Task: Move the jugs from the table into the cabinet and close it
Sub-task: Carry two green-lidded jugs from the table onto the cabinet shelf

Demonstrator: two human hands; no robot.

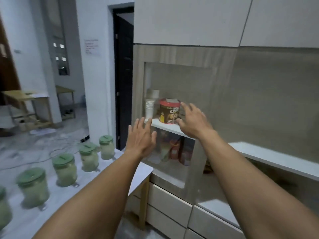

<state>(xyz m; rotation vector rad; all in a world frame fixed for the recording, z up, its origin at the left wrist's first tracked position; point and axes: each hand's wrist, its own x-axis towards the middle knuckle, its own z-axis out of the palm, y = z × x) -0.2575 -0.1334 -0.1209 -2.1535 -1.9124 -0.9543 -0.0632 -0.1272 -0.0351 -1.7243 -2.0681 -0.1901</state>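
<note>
Several clear jugs with green lids stand in a row on the white table (141, 171) at the lower left; the farthest jug (106, 147) is nearest the cabinet, and another jug (64, 168) stands mid-row. The wood-grain cabinet with a glass door (174, 78) fills the middle. My left hand (140, 136) is raised with fingers spread in front of the door's lower left. My right hand (191, 120) is also spread, held in front of the shelf (165, 126). Neither hand holds anything. I cannot tell whether either hand touches the glass.
On the shelf sit a stack of white cups (149, 107) and a brown tub with a red lid (169, 111). Red packages (174, 149) stand on the shelf below. White drawers (169, 200) lie under the cabinet. A dark doorway (124, 75) opens at its left.
</note>
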